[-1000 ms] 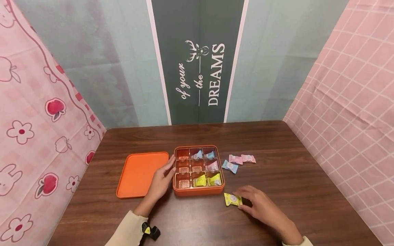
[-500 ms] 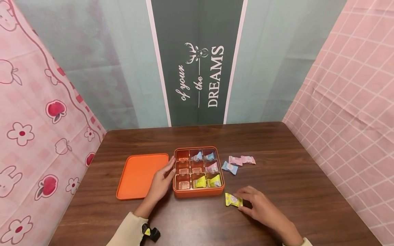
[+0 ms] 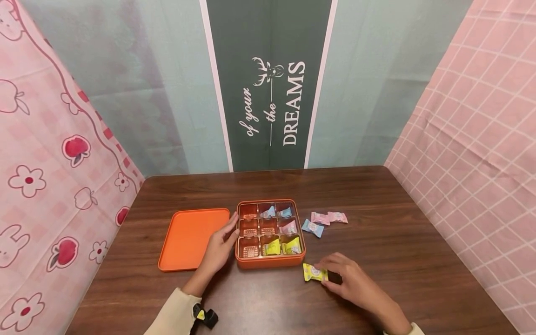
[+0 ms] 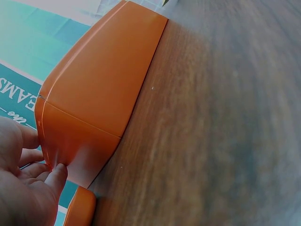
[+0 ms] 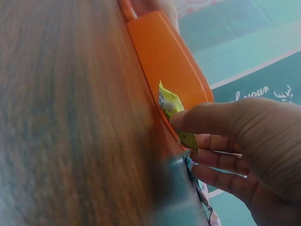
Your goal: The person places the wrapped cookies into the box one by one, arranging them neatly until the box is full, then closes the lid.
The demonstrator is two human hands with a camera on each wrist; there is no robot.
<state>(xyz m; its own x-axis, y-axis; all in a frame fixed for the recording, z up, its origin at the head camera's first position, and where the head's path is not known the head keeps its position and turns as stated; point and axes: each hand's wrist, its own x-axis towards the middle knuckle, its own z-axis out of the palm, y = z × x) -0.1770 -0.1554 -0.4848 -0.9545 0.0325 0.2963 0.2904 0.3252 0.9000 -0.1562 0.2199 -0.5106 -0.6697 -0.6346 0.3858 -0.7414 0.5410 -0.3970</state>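
An orange box point(image 3: 272, 263) with a clear divided insert stands mid-table. Wrapped candies sit in several of its compartments: blue ones point(image 3: 268, 212) at the back, a pink one point(image 3: 288, 228) in the middle row, yellow ones point(image 3: 272, 247) in front. My left hand point(image 3: 218, 246) touches the box's left side, its fingers straight along the wall; in the left wrist view the fingertips point(image 4: 57, 173) meet the orange wall. Right of the box's front corner, my right hand point(image 3: 349, 278) pinches a yellow wrapped candy point(image 3: 315, 272) between thumb and fingers, low over the table.
The flat orange lid point(image 3: 190, 239) lies left of the box, partly behind my left hand. To the box's right are a loose blue candy point(image 3: 312, 228) and two pink candies point(image 3: 320, 218). Patterned cloths hang around the wooden table point(image 3: 268, 302).
The yellow candy in my right hand shifts slightly right, then back left toward the box. My left hand stays against the box; the other candies have not moved.
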